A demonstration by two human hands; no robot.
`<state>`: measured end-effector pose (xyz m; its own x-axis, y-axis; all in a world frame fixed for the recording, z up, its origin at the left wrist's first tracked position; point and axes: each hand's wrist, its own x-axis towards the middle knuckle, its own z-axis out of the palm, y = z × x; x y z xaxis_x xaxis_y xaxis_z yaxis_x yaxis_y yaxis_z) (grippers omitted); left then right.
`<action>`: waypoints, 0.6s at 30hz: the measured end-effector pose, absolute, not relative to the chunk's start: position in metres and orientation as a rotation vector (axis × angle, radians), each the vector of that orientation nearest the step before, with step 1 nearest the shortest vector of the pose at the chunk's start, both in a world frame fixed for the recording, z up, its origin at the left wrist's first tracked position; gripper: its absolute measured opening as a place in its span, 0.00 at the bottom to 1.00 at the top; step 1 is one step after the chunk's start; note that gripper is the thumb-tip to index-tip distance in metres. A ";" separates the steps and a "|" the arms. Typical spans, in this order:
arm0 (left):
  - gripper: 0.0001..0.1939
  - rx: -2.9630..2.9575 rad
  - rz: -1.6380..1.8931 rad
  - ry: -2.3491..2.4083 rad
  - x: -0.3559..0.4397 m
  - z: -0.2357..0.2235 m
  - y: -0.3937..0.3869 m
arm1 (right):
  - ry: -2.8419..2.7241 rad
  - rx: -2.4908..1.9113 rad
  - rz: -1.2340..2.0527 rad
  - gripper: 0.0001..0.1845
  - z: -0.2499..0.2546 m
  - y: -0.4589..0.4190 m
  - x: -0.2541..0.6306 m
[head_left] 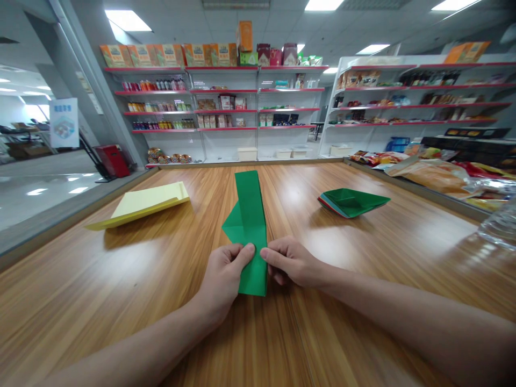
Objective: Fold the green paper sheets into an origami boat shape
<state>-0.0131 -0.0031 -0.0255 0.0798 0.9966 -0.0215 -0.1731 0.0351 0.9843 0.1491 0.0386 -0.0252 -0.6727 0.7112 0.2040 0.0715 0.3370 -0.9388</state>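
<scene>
A green sheet of paper (252,209), folded into a long upright strip with a pointed flap sticking out on its left, is held over the middle of the table. My left hand (226,274) grips its lower left part, thumb pressed on the front face. On the right edge, my right hand (292,260) pinches the paper between thumb and curled fingers. Parts of the fingers behind the paper are hidden. To the right lies a stack of folded paper boats (352,202), green on top with red and blue edges below. Pale yellow paper (149,201) rests to the left.
The wood-grain table (161,322) has a raised edge. Snack packets (439,177) lie beyond its right edge, and a clear plastic item (500,223) stands at the far right. Stocked shelves (226,110) line the back. A red box-like object (114,160) stands on the floor at left.
</scene>
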 end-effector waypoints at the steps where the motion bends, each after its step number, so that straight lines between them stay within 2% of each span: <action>1: 0.20 1.093 1.213 1.034 -0.013 -0.026 -0.003 | -2.004 -0.679 1.368 0.25 -0.025 0.038 0.149; 9: 0.16 1.035 1.019 0.795 -0.016 -0.024 0.002 | -1.914 -0.763 1.402 0.24 -0.025 0.039 0.155; 14: 0.17 1.038 1.071 0.789 -0.018 -0.025 0.003 | -1.822 -0.708 1.583 0.26 -0.032 0.043 0.155; 18: 0.16 1.044 1.081 0.817 -0.019 -0.030 0.003 | -1.872 -0.662 1.533 0.26 -0.033 0.043 0.155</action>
<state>-0.0190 0.0034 -0.0300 0.2849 0.9580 -0.0337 -0.2935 0.1206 0.9483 0.1547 0.0431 -0.0330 -0.6802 0.7174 0.1503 -0.0057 0.1999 -0.9798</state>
